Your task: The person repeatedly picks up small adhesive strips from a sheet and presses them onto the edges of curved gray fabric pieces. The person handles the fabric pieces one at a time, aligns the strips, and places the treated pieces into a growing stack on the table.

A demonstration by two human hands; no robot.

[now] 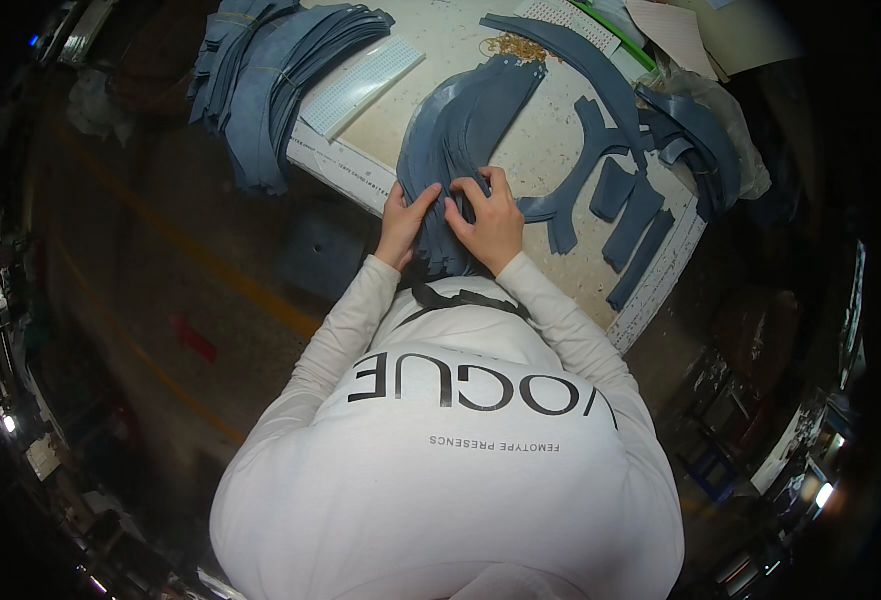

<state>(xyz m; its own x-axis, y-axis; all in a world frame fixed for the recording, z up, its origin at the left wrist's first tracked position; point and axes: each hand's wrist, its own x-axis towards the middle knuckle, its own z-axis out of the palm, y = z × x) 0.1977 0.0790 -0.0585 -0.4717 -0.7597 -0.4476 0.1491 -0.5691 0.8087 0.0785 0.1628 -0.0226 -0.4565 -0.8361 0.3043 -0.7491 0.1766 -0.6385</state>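
Observation:
A thick fanned stack of curved blue-grey cut pieces (460, 120), fabric or leather, lies at the near edge of the table, its lower end hanging past that edge toward me. My left hand (400, 222) grips the stack's left side, thumb on top and the other fingers partly hidden. From the right, my right hand (493, 222) has its fingers bent over the same stack, thumb and fingertips pressed against the layers. Just beyond the stack's far end sits a small heap of tan rubber bands (513, 47).
The pale worktable (550, 120) also bears banded bundles of curved pieces (305, 60) at far left, a white dotted sheet (363, 86) and loose blue-grey pieces (628, 215) at right. More pieces lie on a clear plastic bag (750, 150). Papers (672, 35) are at the back.

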